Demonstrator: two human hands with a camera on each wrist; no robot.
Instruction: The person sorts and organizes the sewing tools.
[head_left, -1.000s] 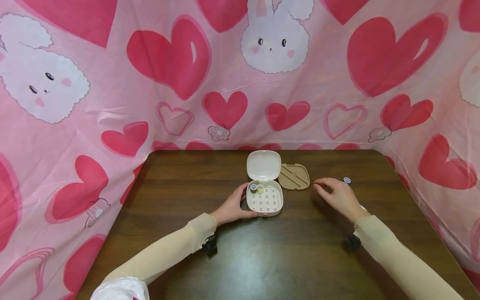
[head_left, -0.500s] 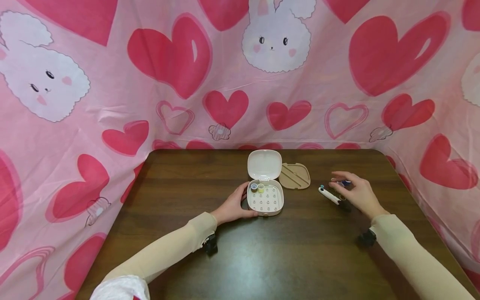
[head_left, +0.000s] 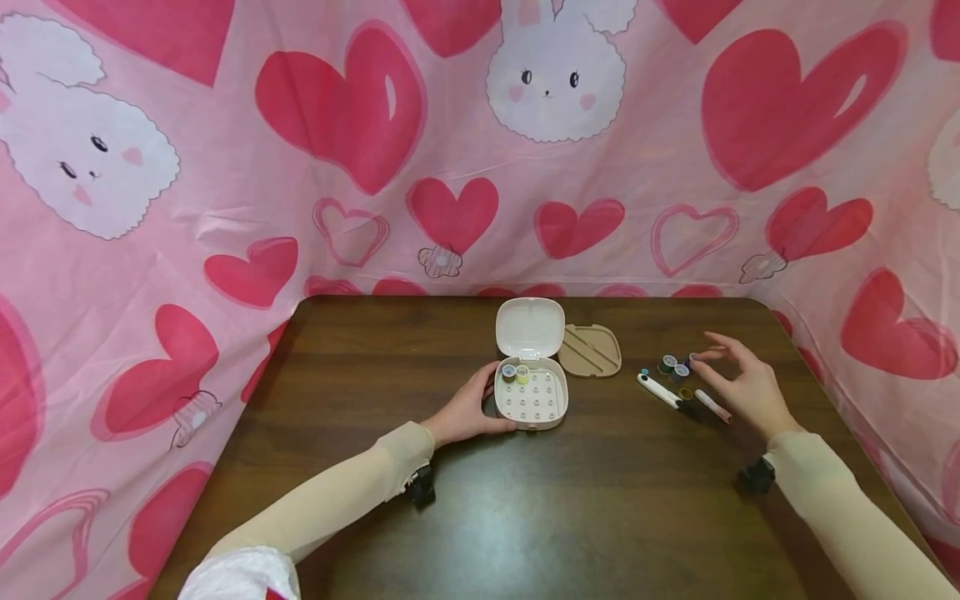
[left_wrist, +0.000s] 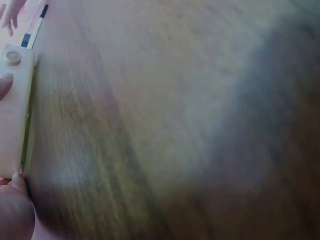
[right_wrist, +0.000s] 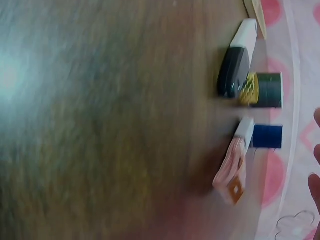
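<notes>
My left hand [head_left: 468, 410] grips the near left side of a white sewing box [head_left: 529, 427], its thumb along the front. The box's lid [head_left: 529, 327] stands up. Inside, a dark thread spool [head_left: 509, 373] and a yellow spool [head_left: 522, 374] sit at the back left among rows of small pegs. Over at the right, my right hand [head_left: 746, 387] has its thumb and fingers apart, beside a blue spool [head_left: 693, 358]. A green spool [head_left: 667, 363] and another blue spool [head_left: 680, 372] stand close by. In the right wrist view only fingertips [right_wrist: 316, 185] show at the edge.
A beige tray [head_left: 590, 351] lies behind the box to the right. Before the spools lie a slim white-and-black tool [head_left: 660, 392], a gold thimble [right_wrist: 250, 89] and a folded pink-and-white strip [right_wrist: 234, 162]. A pink heart-printed cloth [head_left: 450, 108] hangs around the table.
My right hand has moved right, away from beside the beige tray to the spools, uncovering the slim tool, the thimble and the folded strip. My left hand stays on the box.
</notes>
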